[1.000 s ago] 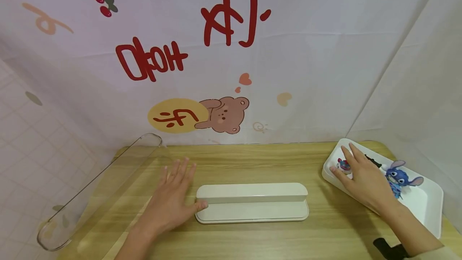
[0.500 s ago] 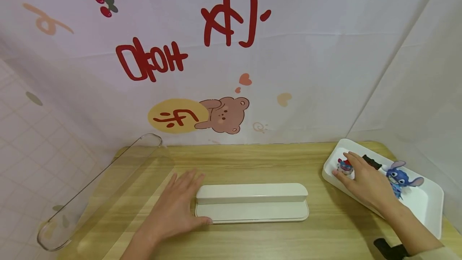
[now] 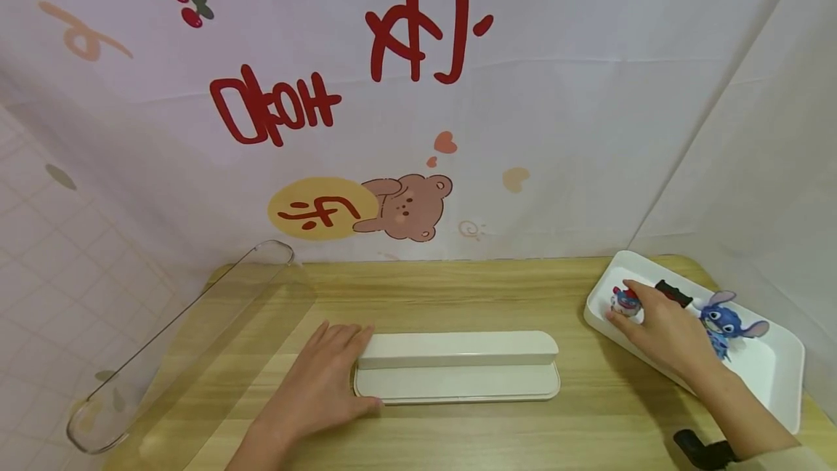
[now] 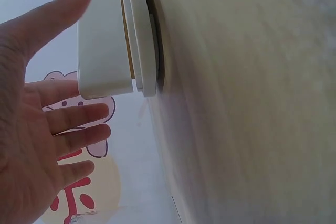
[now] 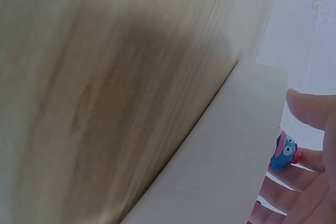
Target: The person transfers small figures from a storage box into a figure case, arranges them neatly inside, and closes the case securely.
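Left hand [image 3: 322, 380] at 9 o'clock of a white stepped base [image 3: 458, 381], right hand [image 3: 668, 331] by a blue-faced figurine [image 3: 623, 302] off toward 2, both grips pretty loose.

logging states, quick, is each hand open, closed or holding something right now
Left hand: open, at the white base's left end; contact unclear.
Right hand: open, at the small figurine in the white tray; no pinch visible.

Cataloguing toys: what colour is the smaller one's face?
Mostly blue; the face shows best in right wrist view.
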`<state>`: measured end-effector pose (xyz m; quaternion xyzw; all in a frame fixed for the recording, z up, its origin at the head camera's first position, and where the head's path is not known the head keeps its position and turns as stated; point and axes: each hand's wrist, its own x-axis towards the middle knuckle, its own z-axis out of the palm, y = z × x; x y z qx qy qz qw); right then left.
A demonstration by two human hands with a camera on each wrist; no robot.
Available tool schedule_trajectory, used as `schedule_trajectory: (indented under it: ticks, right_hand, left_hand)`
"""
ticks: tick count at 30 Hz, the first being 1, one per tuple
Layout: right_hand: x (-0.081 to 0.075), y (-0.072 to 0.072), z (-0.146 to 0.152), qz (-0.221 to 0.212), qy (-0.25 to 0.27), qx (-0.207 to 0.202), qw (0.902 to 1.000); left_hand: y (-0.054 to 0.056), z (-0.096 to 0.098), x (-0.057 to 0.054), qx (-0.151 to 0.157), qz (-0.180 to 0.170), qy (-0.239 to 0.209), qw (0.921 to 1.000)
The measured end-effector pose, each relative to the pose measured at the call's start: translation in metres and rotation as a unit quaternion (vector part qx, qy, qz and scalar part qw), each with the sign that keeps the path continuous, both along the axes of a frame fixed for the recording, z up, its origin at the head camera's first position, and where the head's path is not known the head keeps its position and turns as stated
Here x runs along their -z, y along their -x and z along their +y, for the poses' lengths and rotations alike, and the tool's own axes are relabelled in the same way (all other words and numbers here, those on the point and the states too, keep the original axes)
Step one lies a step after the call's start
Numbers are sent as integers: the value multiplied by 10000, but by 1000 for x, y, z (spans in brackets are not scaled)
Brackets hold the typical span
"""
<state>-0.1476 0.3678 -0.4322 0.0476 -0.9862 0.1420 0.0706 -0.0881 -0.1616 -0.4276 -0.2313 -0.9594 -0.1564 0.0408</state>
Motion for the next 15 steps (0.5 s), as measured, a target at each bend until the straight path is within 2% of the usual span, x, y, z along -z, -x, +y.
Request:
schedule_trajectory:
  ticks: [10,15]
  right_hand:
    - [2,6,5,-77,98,-232,9997]
    - [5,8,5,68,270,-326,9991]
  left_hand:
    - [0,2,3,249,161,14,9996]
    - [0,2,4,280,167,38,9995]
